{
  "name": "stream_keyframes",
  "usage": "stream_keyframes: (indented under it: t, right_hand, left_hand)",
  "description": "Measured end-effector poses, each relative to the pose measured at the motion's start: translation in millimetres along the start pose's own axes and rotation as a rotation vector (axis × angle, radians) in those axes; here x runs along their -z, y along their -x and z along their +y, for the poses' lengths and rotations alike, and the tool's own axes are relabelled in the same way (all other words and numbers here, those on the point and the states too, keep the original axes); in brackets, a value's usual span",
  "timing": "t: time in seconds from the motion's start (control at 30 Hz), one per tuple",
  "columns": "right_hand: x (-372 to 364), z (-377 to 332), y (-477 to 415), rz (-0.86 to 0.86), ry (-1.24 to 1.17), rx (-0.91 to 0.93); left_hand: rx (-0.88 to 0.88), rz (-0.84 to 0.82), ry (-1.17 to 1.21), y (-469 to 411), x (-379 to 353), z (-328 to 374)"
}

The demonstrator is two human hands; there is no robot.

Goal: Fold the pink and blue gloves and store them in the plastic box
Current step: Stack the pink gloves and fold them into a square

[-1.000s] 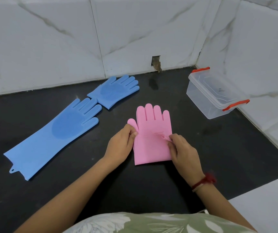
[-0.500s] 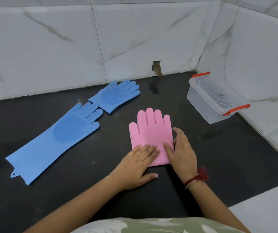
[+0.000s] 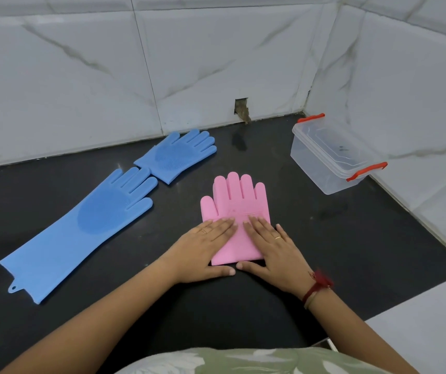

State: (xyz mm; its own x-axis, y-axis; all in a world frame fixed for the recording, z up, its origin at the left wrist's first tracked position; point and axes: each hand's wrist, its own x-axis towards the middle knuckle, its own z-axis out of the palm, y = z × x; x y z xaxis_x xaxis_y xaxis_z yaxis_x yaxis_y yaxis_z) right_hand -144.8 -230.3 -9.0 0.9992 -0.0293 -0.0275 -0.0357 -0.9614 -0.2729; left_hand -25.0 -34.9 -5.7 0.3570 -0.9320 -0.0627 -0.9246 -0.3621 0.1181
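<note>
A folded pink glove [image 3: 236,201] lies on the black counter [image 3: 351,252], fingers pointing away from me. My left hand [image 3: 203,247] and my right hand [image 3: 273,247] lie flat on its near half, fingers straight, pressing it down. A long blue glove [image 3: 81,230] lies unfolded to the left. Behind it, near the wall, sits a folded blue glove [image 3: 178,156]. The clear plastic box [image 3: 332,155] with orange clips stands in the far right corner; its lid appears to be on.
White marble-tiled walls [image 3: 81,76] close off the back and right side of the counter. A small broken hole [image 3: 241,108] shows in the back wall. A white ledge [image 3: 427,327] borders the counter at the near right.
Both hands went from pinching the pink glove's folded edge to lying flat on its near half; the right hand moved onto the glove last. My view shifted slightly downward.
</note>
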Motion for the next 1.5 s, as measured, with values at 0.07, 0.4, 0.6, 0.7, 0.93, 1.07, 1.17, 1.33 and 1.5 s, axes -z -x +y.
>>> stream_keyframes:
  t: [0.07, 0.4, 0.6, 0.7, 0.93, 1.07, 1.17, 1.33, 1.5]
  right_hand:
    - [-1.3, -1.4, 0.6, 0.014, -0.024, -0.023]
    - [16.6, 18.6, -0.2, 0.29, -0.379, 0.065]
    - [23.1, 11.5, 11.7, 0.232, -0.585, 0.107]
    - [22.7, 5.6, 16.1, 0.176, -0.642, 0.09]
    - [32.5, -7.0, -17.0, 0.185, -0.374, -0.016]
    - [32.4, -9.1, -37.0, 0.227, -0.334, -0.082]
    - [30.2, -11.3, -42.2, 0.28, -0.325, -0.111]
    - [27.1, -16.3, -43.1, 0.383, -0.35, -0.203]
    - [18.1, -25.8, -42.7, 0.369, -0.314, -0.38]
  left_hand:
    - [-0.021, 0.01, -0.019, 2.5, 0.5, -6.8]
    - [0.103, 0.099, 0.309, -1.3, 20.0, 1.7]
    - [0.257, -0.063, 0.783, 7.5, 57.5, -3.1]
    - [0.214, -0.198, 1.113, 11.8, 57.4, -4.7]
    - [0.556, 0.149, 1.311, 14.2, 37.6, -6.2]
    - [0.554, 0.428, 1.063, 18.0, 30.4, 0.1]
    - [0.608, 0.468, 0.8, 18.5, 24.5, 1.8]
    - [0.714, 0.525, 0.505, 21.6, 13.6, 3.1]
    - [0.81, 0.554, 0.541, 16.0, 11.2, 12.1]
